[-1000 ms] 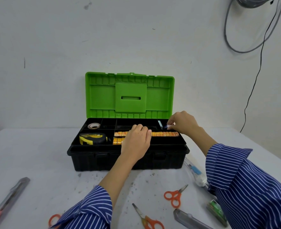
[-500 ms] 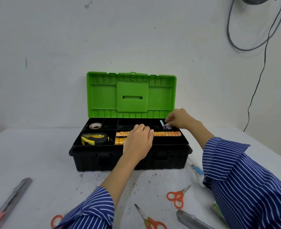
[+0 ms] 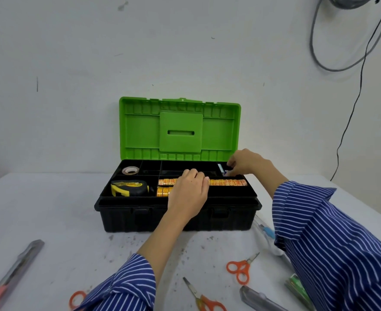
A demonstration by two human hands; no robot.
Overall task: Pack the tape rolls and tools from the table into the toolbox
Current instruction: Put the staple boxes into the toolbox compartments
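The black toolbox [image 3: 178, 218] stands open with its green lid [image 3: 180, 129] upright. Its tray holds a clear tape roll [image 3: 130, 170], a yellow-and-black tape measure [image 3: 130, 187] and two rows of orange tape rolls [image 3: 227, 182]. My left hand [image 3: 188, 195] lies on the orange rolls with its fingers curled over them. At the tray's back right compartment, my right hand [image 3: 243, 162] pinches a small blue-and-white item [image 3: 221, 169]. What that item is cannot be made out.
Loose on the white table are orange scissors [image 3: 241, 268], a second pair [image 3: 204, 299] and a third handle [image 3: 76, 298]. There are also two grey utility knives [image 3: 261, 299] [image 3: 12, 272], a green pack [image 3: 297, 286] and a clear packet [image 3: 267, 232]. Cables hang on the wall.
My right hand has shifted slightly back over the rear right compartment with the blue-and-white item. My left hand has stayed on the orange rolls.
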